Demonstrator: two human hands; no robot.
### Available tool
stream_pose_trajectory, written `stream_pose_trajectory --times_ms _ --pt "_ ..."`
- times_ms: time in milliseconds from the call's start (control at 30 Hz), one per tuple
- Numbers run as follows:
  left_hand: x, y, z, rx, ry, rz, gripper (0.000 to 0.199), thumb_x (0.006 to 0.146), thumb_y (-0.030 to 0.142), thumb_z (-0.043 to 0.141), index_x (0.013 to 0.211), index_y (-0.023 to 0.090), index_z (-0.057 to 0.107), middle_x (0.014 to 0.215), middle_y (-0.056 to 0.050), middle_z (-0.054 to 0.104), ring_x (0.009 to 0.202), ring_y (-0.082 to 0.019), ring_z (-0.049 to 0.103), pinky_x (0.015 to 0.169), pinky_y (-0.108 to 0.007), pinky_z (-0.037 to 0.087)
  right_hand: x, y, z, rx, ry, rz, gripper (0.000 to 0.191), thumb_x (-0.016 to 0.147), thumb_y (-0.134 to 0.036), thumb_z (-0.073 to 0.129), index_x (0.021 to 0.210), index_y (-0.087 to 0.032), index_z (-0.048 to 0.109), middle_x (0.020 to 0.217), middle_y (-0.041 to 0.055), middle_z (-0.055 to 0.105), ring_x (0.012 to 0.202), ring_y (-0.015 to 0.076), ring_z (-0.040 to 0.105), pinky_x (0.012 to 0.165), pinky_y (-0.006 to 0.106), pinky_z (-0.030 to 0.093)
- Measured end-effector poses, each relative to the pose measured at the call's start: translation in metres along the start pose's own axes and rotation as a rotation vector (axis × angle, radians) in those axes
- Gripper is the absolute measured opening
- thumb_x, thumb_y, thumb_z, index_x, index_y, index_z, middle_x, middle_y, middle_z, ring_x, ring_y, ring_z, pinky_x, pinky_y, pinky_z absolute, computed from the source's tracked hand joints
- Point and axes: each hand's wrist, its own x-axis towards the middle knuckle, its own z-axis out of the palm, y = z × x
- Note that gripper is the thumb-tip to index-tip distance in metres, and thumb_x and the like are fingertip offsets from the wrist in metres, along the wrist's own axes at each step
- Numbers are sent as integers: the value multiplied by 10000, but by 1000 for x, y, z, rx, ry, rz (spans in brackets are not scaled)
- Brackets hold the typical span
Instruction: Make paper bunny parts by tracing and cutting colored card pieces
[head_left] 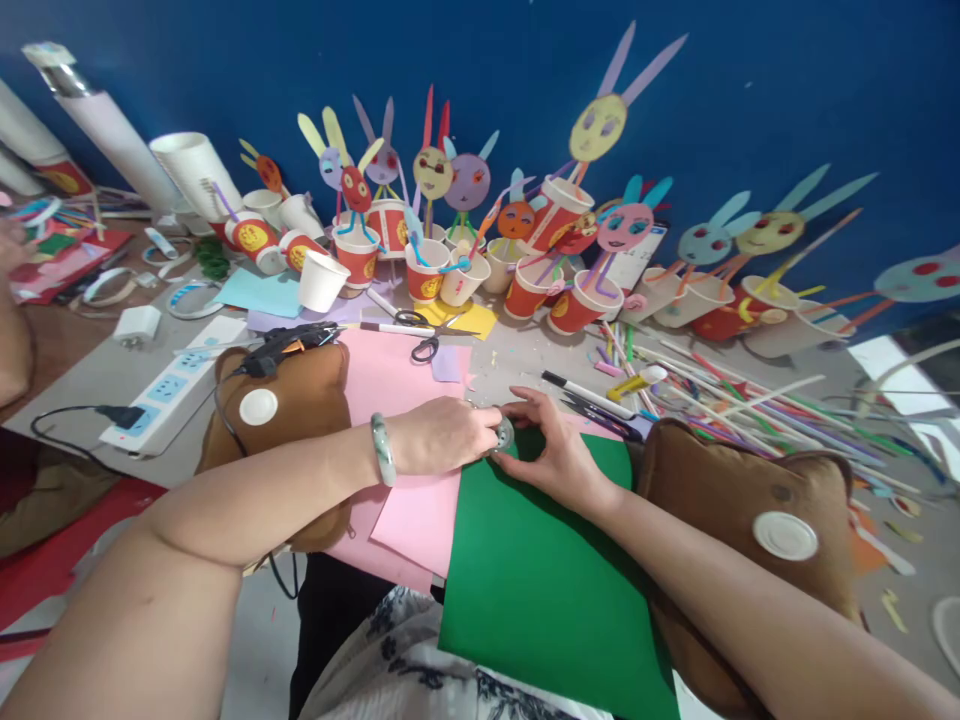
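Between my two hands is a small grey, see-through round piece (505, 434) that looks like a little roll of clear tape. My left hand (442, 437), with a marbled bangle at the wrist, pinches its left side with bent fingers. From the right, my right hand (559, 455) curves thumb and forefinger around its edge, the other fingers raised. Both hands are over the top edge of a green paper sheet (540, 580). Pink paper sheets (420, 520) lie beneath my left wrist. The tape's details are partly hidden by my fingers.
Brown cushions (750, 490) lie at both sides. Black scissors (425, 347), a marker (585, 394) and a power strip (169, 385) lie around. Paper cups (356, 255) with rabbit-faced figures stand along the blue wall. Coloured sticks (750, 400) are heaped right. Another person's arm (11, 320) shows far left.
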Motion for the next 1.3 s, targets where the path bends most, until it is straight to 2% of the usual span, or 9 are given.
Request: stream_pose_trajectory --times_ms 167,333,533,700,867,1033,1167,1233,1300 --pt "-1 2 -2 -46 13 -1 249 954 102 460 810 137 659 913 -72 636 687 -147 611 612 -301 464 -1 0 1 17 4 -6 710 766 -282 730 1379 -251 372 1123 90 701 1006 242 688 878 421 580" --pt "-5 10 -4 45 17 -80 225 943 91 445 870 134 654 1084 -102 624 636 -126 606 588 -311 480 -1 1 2 26 7 -19 694 767 -281 723 1375 -252 391 1120 86 689 1019 242 683 883 417 577" --pt "-9 18 -7 147 -31 -102 267 952 83 400 1015 133 655 1164 -130 622 667 -166 652 579 -330 504 -2 1 3 25 14 -37 682 775 -270 714 1371 -249 384 1122 92 678 1017 238 673 885 419 573" --pt "-11 17 -5 126 -75 -68 259 961 117 413 996 126 669 1154 -149 621 741 -190 661 592 -330 511 -1 1 3 22 14 -54 675 770 -270 719 1359 -248 389 1114 95 672 1019 244 670 881 423 573" --pt "-13 15 0 88 -39 -52 227 938 102 453 977 130 675 1145 -148 618 805 -187 649 576 -295 496 -2 4 5 8 15 -56 691 762 -257 724 1370 -251 395 1131 99 669 1044 252 663 885 430 572" --pt "-14 14 0 46 -17 -57 219 926 104 471 977 132 681 1136 -148 623 871 -192 645 645 -290 524 -4 5 3 -11 -9 -48 721 753 -263 745 1384 -233 397 1192 128 651 1108 263 651 918 442 567" --pt "-14 14 0 25 -12 -57 224 914 115 476 949 140 696 1116 -146 634 876 -204 655 688 -306 537 -1 0 -5 -19 -64 -22 775 771 -355 780 1418 -215 376 1235 152 650 1115 272 657 914 444 566" --pt "-14 13 1 13 -1 -68 229 918 136 479 979 144 699 1122 -146 637 862 -204 663 701 -312 540 1 -7 -12 -66 -82 -12 711 811 -430 763 1393 -213 417 1247 159 648 1106 277 659 908 448 566" --pt "-15 13 1 1 13 -89 251 928 157 473 1062 148 687 1148 -143 633 846 -200 671 712 -313 541 2 -18 -19 -201 -114 -27 553 869 -458 708 1316 -203 505 1220 161 657 1102 292 650 922 467 552"
